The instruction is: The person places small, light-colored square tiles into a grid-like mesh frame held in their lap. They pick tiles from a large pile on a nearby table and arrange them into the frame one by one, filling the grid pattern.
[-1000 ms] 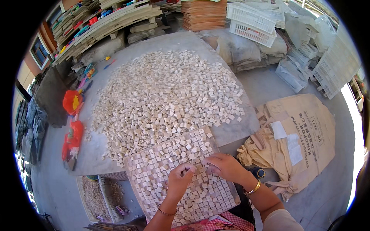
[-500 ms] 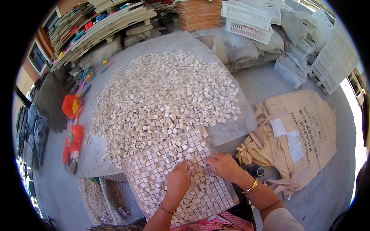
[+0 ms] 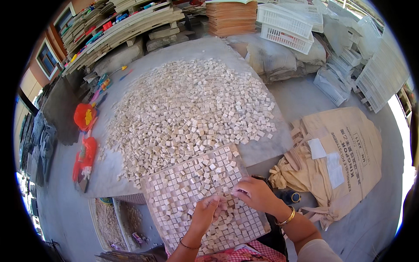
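A square board (image 3: 146,185) divided into a grid lies tilted in front of me. Pale stone mosaic tiles (image 3: 168,185) sit in many of its cells, and others lie loose on top. My left hand (image 3: 206,214) is over the board's middle, thumb and fingers pinched together. To its right, my right hand (image 3: 258,195) hovers near the board's right edge with its fingertips also drawn together. Whatever is between the fingers of either hand is too small to make out. Beyond the board spreads a big heap of loose tiles (image 3: 192,109) on a grey tabletop (image 3: 262,153).
A white basket (image 3: 94,218) with tile pieces stands below left. Red plastic items (image 3: 85,118) line the table's left edge. At right lie a brown sack (image 3: 349,144) and a dark bottle (image 3: 290,196). White crates (image 3: 286,37) and stacked boards (image 3: 231,19) are behind.
Both hands have shifted slightly right and toward me over the board. The background sits a little lower and farther right in the picture. The tile heap looks the same.
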### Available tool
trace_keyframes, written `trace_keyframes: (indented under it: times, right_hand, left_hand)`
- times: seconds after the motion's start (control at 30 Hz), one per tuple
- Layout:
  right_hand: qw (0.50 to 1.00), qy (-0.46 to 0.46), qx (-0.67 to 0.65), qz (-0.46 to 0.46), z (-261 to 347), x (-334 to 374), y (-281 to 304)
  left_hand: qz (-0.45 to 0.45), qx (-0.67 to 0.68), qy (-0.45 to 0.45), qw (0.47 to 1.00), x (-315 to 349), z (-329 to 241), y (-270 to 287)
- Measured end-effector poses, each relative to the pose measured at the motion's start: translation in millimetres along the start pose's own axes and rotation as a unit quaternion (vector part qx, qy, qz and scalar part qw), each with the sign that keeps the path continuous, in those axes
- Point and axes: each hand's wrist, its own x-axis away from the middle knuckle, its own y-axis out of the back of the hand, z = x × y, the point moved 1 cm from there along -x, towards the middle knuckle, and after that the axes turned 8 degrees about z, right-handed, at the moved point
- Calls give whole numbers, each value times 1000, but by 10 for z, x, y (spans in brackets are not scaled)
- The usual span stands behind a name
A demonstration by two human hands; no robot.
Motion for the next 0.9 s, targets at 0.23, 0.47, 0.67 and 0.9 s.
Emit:
trace_keyframes:
  times: [0.23, 0.47, 0.67, 0.9]
  right_hand:
    - [994, -31, 105, -5, 137, -195, -153]
    - [954, -86, 287, -9, 254, -343, -422]
    - [951, -104, 286, -57, 407, -340, -490]
    - [936, -137, 313, -79, 392, -394, -683]
  left_hand:
    - [79, 201, 41, 975, 138, 234, -20]
    - [108, 314, 25, 943, 248, 403, 13]
    - [127, 349, 3, 929, 232, 408, 2]
    - [183, 400, -44, 897, 209, 488, 109]
